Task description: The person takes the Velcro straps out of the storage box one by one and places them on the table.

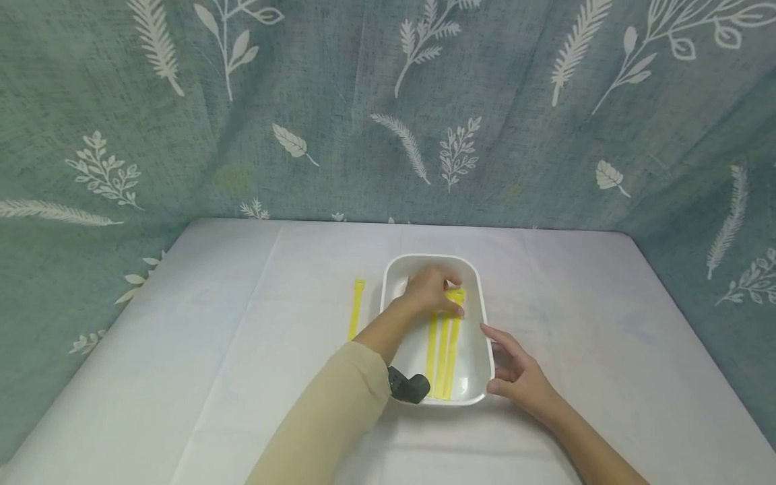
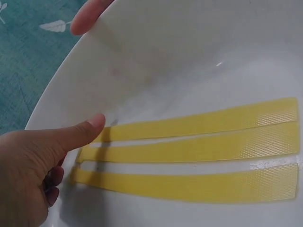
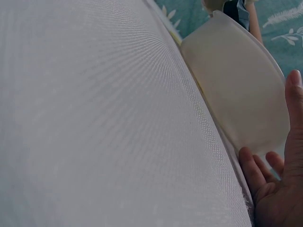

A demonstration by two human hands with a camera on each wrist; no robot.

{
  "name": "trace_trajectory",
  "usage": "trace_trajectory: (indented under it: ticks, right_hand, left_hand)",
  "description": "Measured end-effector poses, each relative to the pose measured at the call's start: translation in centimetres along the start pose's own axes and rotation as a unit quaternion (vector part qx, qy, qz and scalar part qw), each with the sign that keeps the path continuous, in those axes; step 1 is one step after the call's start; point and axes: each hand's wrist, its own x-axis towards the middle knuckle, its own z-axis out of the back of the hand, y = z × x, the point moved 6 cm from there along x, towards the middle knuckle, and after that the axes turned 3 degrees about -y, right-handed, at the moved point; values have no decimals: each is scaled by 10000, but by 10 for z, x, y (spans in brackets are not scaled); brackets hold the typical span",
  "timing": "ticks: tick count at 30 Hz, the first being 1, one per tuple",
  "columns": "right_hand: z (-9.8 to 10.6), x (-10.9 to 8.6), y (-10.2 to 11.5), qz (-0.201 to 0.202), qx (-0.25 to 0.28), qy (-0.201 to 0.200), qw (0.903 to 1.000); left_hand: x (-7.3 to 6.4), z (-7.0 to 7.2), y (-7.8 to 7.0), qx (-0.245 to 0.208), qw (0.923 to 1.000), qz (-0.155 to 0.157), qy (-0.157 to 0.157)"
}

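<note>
In the head view my left hand (image 1: 427, 289) reaches into a white tray (image 1: 475, 357). Its thumb and index finger pinch around the slotted ends of yellow fastening straps (image 1: 448, 357) that lie side by side on the tray bottom. The left wrist view shows the thumb on the end of the uppermost strap (image 2: 199, 123), the other fingers curled in below. At the tray's right side, my right hand (image 1: 521, 377) touches the outer wall with spread, loosely bent fingers. Another yellow strap (image 1: 356, 306) lies on the table left of the tray, partly hidden by the left forearm.
A white cloth covers the table (image 1: 273, 397), with light creases running along it. Behind it hangs a blue-green curtain (image 1: 339, 121) with white leaf prints. A dark device (image 1: 409, 386) on the left wrist overlaps the tray's near left corner.
</note>
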Motion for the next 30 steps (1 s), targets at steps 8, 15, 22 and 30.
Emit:
trace_trajectory:
  ticks: [8,15,22,30]
  right_hand:
    - [1,2,1,2,-56,-42,10000]
    - [1,2,0,35,-50,9,10000]
    - [1,0,0,18,-3,35,10000]
    - [0,0,2,118,-104,-35,9999]
  left_hand:
    - [0,-5,-2,629,9975,-251,179]
    - [-3,-5,-3,605,9975,-280,216]
    - [-3,-4,-5,437,9986,-229,181]
    - [0,-2,-5,-498,9985,-154,136]
